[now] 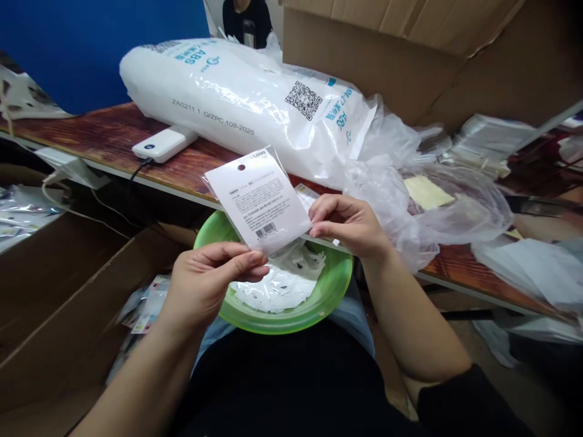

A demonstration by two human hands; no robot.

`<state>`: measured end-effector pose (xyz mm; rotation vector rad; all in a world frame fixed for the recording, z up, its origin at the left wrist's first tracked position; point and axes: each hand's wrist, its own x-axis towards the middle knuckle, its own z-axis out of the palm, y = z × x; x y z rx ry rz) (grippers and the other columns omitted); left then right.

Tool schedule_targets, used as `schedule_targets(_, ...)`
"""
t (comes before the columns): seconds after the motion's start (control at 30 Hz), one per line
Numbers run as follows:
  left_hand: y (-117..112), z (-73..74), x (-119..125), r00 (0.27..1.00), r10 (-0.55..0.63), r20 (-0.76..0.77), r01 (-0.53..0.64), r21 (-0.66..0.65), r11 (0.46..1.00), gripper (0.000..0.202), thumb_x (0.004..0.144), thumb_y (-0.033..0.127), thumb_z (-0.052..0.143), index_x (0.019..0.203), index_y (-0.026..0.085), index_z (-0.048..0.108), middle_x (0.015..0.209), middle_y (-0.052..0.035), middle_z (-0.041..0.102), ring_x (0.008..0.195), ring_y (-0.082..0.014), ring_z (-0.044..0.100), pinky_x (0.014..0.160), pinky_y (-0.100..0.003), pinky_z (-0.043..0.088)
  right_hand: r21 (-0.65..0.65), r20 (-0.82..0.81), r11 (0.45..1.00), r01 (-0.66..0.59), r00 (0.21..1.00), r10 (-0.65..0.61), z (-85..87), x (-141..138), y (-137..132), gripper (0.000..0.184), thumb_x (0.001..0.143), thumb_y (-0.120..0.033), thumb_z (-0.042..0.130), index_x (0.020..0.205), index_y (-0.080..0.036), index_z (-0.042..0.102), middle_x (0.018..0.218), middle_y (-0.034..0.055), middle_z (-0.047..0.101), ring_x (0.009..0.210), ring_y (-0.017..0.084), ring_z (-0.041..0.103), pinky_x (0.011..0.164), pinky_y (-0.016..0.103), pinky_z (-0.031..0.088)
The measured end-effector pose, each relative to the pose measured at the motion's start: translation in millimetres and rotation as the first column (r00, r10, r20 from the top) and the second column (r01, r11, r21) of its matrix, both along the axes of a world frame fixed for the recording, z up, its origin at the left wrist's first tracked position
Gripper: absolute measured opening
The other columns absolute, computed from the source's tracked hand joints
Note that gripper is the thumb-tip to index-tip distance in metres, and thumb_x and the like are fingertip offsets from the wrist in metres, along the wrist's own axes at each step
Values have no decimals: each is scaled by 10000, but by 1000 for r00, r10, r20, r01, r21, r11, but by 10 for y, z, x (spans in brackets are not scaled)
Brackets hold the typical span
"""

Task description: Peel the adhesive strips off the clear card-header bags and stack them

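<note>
A white printed card in a clear plastic sleeve point(262, 203) is held up in front of me, its barcode near the lower edge and a round hole near the top. My left hand point(214, 273) pinches its bottom edge between thumb and fingers. At the card's lower right corner, my right hand point(348, 221) is closed in a pinch on it. Below both hands a green basin point(277, 325) sits on my lap, with white pieces and clear plastic point(277, 285) inside. Part of another sleeve point(306, 195) shows behind the card.
A large white printed sack point(246, 103) lies across the wooden table point(104, 130). A white power bank point(164, 144) with a cable is nearby. Crumpled clear bags point(396, 194) lie right, cardboard boxes point(364, 67) behind and at left. A person point(246, 21) is at the back.
</note>
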<state>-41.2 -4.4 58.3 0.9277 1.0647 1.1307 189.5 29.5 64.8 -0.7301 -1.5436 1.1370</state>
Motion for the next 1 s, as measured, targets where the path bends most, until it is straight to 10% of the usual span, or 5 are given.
schedule_targets(0.73,-48,17,139,997,71,-26,-69,76,995,179,569,221,837,683,150,719,591,-39,691,551,-191,682,569,-250,608,-77,-14,902,424,905,-426,-79,-228,-105,338,685,-367,780,681,-195,490,650,-39,556,564,82,508,542,246,467)
schedule_targets(0.87,-36,10,158,996,88,-10,-87,38,995,208,559,215,842,700,137,711,623,-39,703,564,-186,684,574,-253,606,369,84,648,666,671,-737,-136,-230,-219,223,784,-357,674,889,-242,514,912,33,567,827,169,564,720,346,498)
schedule_targets(0.93,-39,28,163,996,87,-5,-87,30,996,216,559,221,842,704,134,709,637,-36,707,572,-182,686,584,-255,607,658,168,504,560,543,-823,-171,-183,-300,295,769,-353,680,1033,-287,568,1132,61,531,1057,248,519,865,426,454)
schedule_targets(1.0,-51,54,170,997,78,5,-78,36,996,213,558,221,842,696,134,706,637,-31,707,567,-177,683,582,-252,606,810,291,476,342,471,-833,-216,-133,-356,391,771,-337,676,1146,-378,578,1234,28,507,1148,281,464,952,466,378)
